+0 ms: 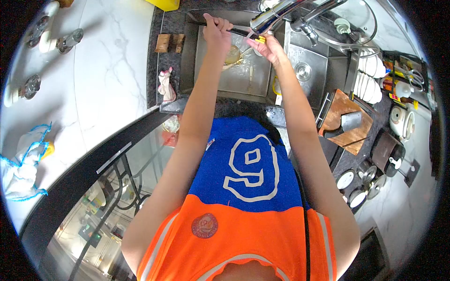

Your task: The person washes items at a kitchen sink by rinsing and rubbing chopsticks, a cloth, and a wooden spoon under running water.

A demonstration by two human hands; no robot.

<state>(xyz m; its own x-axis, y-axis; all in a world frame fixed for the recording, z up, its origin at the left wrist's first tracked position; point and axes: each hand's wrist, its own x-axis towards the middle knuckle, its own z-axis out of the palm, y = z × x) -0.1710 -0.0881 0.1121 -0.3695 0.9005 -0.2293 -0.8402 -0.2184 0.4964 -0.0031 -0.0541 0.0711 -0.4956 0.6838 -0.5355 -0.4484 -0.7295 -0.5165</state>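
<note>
At left, on the dark surface (152, 70) beside the sink, a pink-and-white figurine-like object (166, 86) and a brown wooden block (169, 43), both apart from the hands. Next, over the left basin (229, 85), the left hand (217, 33), grip narrow, closed round slim black utensils (240, 32). Lying lower down in the basin, a round yellowish item (232, 55) and a thin pale utensil (251, 72), both out of hand, so presumably yet to be dealt with. Further right, close under the faucet (269, 18), the right hand (267, 48), grip narrow too, fingers gathered at the yellow-marked end of apparently the same utensils. Too small to tell chopsticks from other handles, or to count pieces. By judgement, midway through rinsing: utensils held between both hands above the left basin, not yet set down. Beyond, the right basin (293, 54) with a round drain strainer (303, 71). Farther right, a cleaver (350, 121) flat on a wooden cutting board (337, 110), then white bowls (368, 89) in a row, seemingly outside the work in hand.
</note>
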